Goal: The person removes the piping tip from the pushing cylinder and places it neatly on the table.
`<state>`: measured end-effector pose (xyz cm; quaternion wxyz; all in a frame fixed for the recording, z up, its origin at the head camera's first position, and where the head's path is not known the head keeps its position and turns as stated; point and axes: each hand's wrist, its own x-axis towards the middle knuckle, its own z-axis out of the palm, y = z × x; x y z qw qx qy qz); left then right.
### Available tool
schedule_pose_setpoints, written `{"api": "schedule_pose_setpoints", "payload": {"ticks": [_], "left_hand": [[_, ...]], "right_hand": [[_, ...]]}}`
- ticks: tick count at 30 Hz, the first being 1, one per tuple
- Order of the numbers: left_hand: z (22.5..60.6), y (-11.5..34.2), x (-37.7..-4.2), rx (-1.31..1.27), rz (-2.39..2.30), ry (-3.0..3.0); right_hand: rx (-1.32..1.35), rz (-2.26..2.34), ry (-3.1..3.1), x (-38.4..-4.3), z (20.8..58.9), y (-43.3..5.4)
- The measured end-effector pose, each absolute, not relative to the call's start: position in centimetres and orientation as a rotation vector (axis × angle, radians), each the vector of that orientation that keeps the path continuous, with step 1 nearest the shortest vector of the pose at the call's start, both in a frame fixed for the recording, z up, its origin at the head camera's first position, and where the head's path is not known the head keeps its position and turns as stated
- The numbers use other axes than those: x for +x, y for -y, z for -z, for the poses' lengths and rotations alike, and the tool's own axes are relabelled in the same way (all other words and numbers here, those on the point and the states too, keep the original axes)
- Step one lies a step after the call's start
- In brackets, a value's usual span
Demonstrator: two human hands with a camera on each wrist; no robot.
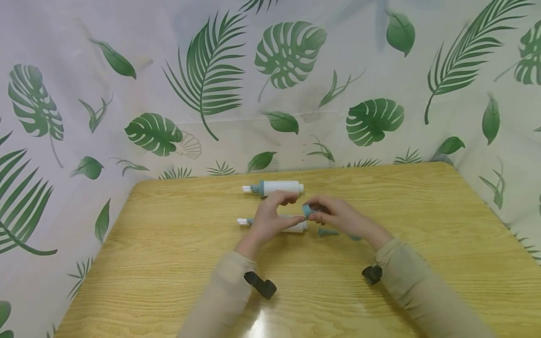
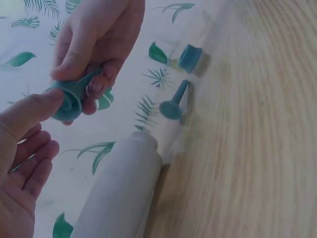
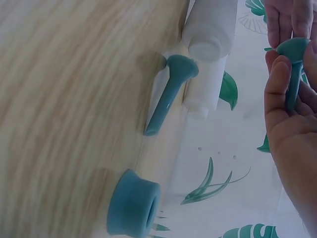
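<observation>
My right hand (image 1: 336, 215) grips a teal trumpet-shaped piece (image 3: 292, 49) by its slim stem, with the flared end toward the left hand. The thumb of my left hand (image 1: 269, 218) touches the flared rim, while its other fingers stay apart from the piece, loosely bent. Below the hands, a second teal trumpet-shaped piece (image 2: 171, 108) lies on the table. Beside it sits a short teal ring-like piece (image 3: 130, 206), waisted in the middle. A white bottle-like cylinder (image 1: 297, 227) lies under the left hand, which partly hides it.
Farther back lies another white cylinder (image 1: 281, 188), with a teal collar and a pale-tipped end pointing left. The wood-grain table (image 1: 169, 263) meets a leaf-patterned sheet (image 1: 236, 155) at its back edge. Black wrist straps (image 1: 261, 285) are worn over the sleeves.
</observation>
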<state>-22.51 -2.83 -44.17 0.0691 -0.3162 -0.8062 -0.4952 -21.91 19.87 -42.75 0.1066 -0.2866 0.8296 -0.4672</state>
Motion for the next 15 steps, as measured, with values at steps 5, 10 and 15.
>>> {"api": "schedule_pose_setpoints", "payload": {"ticks": [5, 10, 15], "left_hand": [[44.2, 2.4, -21.8, -0.890, 1.552, 2.459], [44.4, 1.9, -21.3, -0.869, 1.537, 2.452], [44.6, 1.6, -21.0, -0.833, 1.519, 2.450]], "right_hand": [[-0.824, 1.358, -2.457, -21.8, 42.8, -19.8], [-0.850, 1.335, -2.492, -21.7, 42.8, -19.8], [-0.866, 1.309, -2.513, -21.6, 42.9, -19.8]]}}
